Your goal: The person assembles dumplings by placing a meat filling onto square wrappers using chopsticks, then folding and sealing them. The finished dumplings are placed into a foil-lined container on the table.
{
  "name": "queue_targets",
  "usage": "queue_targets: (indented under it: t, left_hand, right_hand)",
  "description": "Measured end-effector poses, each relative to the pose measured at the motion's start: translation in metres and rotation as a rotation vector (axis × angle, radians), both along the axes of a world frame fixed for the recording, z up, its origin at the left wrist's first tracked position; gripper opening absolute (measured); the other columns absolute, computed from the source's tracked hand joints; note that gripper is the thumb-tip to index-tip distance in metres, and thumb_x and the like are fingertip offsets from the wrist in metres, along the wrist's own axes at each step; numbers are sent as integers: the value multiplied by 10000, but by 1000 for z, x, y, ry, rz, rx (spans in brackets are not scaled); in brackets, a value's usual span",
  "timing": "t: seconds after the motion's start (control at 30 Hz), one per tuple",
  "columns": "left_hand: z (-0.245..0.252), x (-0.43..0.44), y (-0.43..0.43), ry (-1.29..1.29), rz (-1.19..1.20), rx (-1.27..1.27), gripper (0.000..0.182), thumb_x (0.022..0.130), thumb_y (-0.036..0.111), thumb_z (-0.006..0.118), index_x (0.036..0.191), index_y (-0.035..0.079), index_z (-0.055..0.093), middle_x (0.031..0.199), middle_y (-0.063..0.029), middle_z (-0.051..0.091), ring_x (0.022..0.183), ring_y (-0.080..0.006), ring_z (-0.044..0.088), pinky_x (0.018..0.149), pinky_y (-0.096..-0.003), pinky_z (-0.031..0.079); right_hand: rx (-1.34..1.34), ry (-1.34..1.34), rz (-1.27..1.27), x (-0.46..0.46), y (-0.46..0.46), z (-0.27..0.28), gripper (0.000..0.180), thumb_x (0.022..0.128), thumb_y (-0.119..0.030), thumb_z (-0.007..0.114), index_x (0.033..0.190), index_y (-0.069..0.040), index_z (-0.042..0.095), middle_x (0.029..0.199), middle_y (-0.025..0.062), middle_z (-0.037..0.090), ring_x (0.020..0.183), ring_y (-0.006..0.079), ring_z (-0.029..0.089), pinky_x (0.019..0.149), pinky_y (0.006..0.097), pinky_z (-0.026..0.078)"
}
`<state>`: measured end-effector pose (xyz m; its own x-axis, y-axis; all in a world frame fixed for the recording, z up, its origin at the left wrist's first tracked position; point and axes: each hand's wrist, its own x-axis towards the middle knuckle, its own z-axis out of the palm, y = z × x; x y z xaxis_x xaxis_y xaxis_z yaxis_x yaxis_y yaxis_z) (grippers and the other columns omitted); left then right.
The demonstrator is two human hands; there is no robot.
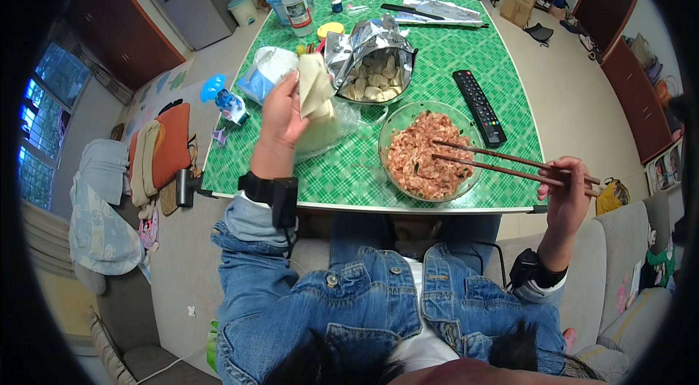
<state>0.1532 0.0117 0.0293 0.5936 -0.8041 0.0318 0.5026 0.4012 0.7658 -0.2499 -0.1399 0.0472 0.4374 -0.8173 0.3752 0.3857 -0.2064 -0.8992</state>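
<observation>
My left hand [285, 112] holds up a pale, thin dough wrapper [315, 84] above the left part of the table. Below it, a clear plastic bag [338, 128] lies on the green checked tablecloth. In my right hand [567, 188] is a pair of wooden chopsticks [508, 163], their tips in the minced meat [420, 155] with bits of green. A glass bowl [384, 174] holds this meat near the table's front edge. Behind it, a foil-lined bag [349, 65] stands with its mouth towards me, holding many folded wontons or dumplings [377, 82].
A black remote control [480, 109] lies right of the bowl. A red-capped plastic bottle [296, 5] stands at the back left, near a blue basket [277, 9]. A blue-and-white toy [226, 101] sits at the left edge. A foil sheet [437, 11] lies at the far right.
</observation>
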Motion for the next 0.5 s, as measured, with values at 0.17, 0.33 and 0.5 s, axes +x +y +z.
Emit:
queue_targets:
  t: [0.17, 0.33, 0.5]
  left_hand:
    - [-22, -50, -2, 419, -189, -251, 336, 894, 228, 415, 1148, 9, 394, 1125, -177, 490, 1023, -309, 501, 869, -363, 437]
    - [-40, -87, -2, 387, -176, -268, 364, 846, 67, 476, 1195, 45, 373, 1102, -124, 488, 969, -211, 524, 813, -309, 480]
    - [-42, -104, 0, 553, -258, -327, 384, 844, 43, 445, 1218, 53, 361, 1135, -122, 476, 1000, -199, 517, 807, -296, 487]
  right_hand:
    - [11, 90, 29, -3, -2, 6, 348, 915, -257, 353, 909, 60, 496, 774, 193, 587, 502, 161, 568, 431, 237, 464]
    - [-54, 180, 28, -9, -5, 17, 316, 913, -213, 366, 914, 68, 512, 771, 201, 594, 506, 144, 571, 437, 211, 472]
    - [-151, 191, 49, -9, -4, 29, 316, 912, -202, 360, 926, 71, 517, 772, 202, 595, 506, 137, 568, 439, 204, 468]
